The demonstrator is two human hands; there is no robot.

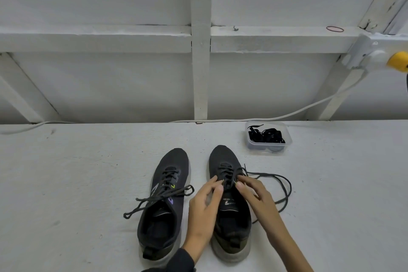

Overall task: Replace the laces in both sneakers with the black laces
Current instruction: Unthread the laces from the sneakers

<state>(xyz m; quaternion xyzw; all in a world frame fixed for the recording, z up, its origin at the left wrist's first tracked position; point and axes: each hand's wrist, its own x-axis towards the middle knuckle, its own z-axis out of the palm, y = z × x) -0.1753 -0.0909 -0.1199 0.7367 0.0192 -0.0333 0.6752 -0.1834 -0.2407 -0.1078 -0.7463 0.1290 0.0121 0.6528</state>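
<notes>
Two dark sneakers stand side by side on the white table, toes pointing away from me. The left sneaker (163,203) keeps its dark lace tied in a loose bow. Over the right sneaker (229,203) both hands work at the upper eyelets. My left hand (205,205) pinches the lace at the left eyelet row. My right hand (254,192) pinches it at the right row. The right sneaker's untied lace (284,187) trails in loops over the table to the right. The black laces (266,135) lie bundled in a clear plastic tub (287,142) beyond the shoes.
A white cable (309,108) runs along the table's back edge up to a wall fitting (366,53) with a yellow part at the far right. White framed wall panels stand behind the table. A thin red band (335,29) lies on the ledge.
</notes>
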